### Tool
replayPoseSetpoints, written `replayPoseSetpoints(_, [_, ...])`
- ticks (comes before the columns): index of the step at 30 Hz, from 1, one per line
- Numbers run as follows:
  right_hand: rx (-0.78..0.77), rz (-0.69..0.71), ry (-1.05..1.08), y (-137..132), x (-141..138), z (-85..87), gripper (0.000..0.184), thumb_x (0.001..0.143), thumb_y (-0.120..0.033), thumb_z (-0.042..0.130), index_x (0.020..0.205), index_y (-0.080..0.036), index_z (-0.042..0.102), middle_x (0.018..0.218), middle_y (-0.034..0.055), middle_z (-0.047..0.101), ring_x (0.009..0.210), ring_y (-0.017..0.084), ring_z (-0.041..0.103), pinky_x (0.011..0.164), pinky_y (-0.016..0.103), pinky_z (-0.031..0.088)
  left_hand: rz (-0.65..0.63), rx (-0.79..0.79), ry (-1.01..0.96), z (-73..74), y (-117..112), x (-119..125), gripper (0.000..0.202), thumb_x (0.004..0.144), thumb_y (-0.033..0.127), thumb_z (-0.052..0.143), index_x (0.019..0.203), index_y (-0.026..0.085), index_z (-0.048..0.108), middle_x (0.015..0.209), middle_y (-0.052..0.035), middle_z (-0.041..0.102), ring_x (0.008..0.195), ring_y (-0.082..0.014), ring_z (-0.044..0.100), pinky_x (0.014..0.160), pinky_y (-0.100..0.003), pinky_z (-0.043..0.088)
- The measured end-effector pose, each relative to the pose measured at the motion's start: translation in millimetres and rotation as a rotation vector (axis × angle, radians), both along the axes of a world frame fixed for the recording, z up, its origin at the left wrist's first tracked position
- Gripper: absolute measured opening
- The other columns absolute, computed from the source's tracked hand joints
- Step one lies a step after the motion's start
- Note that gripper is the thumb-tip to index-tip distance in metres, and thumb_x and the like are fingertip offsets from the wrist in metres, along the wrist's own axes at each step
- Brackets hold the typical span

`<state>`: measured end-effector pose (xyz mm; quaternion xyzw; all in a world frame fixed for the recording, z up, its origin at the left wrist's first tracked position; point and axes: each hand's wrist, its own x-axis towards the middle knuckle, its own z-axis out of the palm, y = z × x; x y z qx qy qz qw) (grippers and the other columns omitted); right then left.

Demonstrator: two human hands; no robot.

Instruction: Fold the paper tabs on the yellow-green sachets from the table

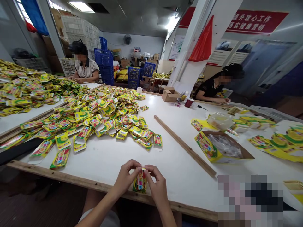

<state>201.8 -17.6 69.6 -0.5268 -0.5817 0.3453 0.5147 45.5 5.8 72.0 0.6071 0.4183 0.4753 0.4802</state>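
Head: 2 grips (125, 178) (158, 183) hold 1 small carton (140, 183).

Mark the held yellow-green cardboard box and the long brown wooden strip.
Held yellow-green cardboard box (140, 183): head view, printed face.
Long brown wooden strip (184, 146): head view, upper face, near its middle.

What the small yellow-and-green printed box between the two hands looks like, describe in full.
The small yellow-and-green printed box looks like thin cardboard, oblong, with red patches and pale lettering along its length. It is at the white tabletop's near edge. The left hand and right hand hold its upper end, partly covering it; whether that end is closed is unclear.
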Motion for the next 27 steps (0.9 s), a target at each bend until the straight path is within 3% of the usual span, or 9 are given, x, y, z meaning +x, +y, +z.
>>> replayPoseSetpoints(10, [-0.063, -0.071, -0.001, 10, -5, 8.2, 0.02, 0.084, -0.037, 0.06, 0.08, -0.018, 0.065, 0.074, 0.0031, 0.068, 0.069, 0.018, 0.062, 0.065, 0.026, 0.048, 0.127, -0.101, -0.043, -0.3, 3, 11, 0.015, 0.082, 0.031, 0.062, 0.08, 0.016, 0.065, 0.072, -0.0025, 0.065, 0.07, -0.0172, 0.06, 0.066, -0.026, 0.048])
replayPoseSetpoints(16, [-0.057, -0.021, 0.056, 2, -2, 0.1, 0.02, 0.083, -0.038, 0.062, 0.084, -0.019, 0.066, 0.078, 0.0034, 0.069, 0.074, 0.019, 0.065, 0.068, 0.026, 0.051, 0.055, -0.031, -0.005, -4.1, -4, 0, 0.015, 0.084, 0.028, 0.06, 0.089, 0.018, 0.07, 0.089, -0.0061, 0.069, 0.086, -0.0209, 0.064, 0.076, -0.03, 0.049])
replayPoseSetpoints(22, [-0.026, -0.032, 0.058, 1, -6, -0.5, 0.024, 0.081, -0.043, 0.063, 0.079, -0.019, 0.067, 0.076, 0.0048, 0.07, 0.074, 0.021, 0.067, 0.069, 0.028, 0.054, 0.018, 0.033, 0.082, 0.3, -9, 1, 0.016, 0.087, 0.028, 0.057, 0.092, 0.02, 0.069, 0.089, -0.0057, 0.069, 0.086, -0.0206, 0.064, 0.077, -0.031, 0.051])
replayPoseSetpoints(25, [0.002, -0.18, -0.023, -16, 22, 10.5, 0.029, 0.079, -0.049, 0.061, 0.077, -0.021, 0.068, 0.078, 0.0058, 0.071, 0.074, 0.023, 0.067, 0.068, 0.029, 0.054, 0.06, 0.111, 0.152, -1.2, 5, -15, 0.021, 0.089, 0.03, 0.055, 0.106, 0.023, 0.065, 0.103, -0.0071, 0.067, 0.097, -0.022, 0.063, 0.08, -0.032, 0.051])
replayPoseSetpoints(27, [-0.014, -0.319, -0.13, -39, 62, 18.6, 0.03, 0.077, -0.052, 0.06, 0.078, -0.023, 0.068, 0.079, 0.0058, 0.072, 0.074, 0.024, 0.066, 0.067, 0.029, 0.054, 0.21, 0.209, 0.303, -3.5, 24, -41, 0.023, 0.088, 0.03, 0.055, 0.109, 0.025, 0.063, 0.115, -0.0085, 0.061, 0.109, -0.0244, 0.057, 0.086, -0.035, 0.05])
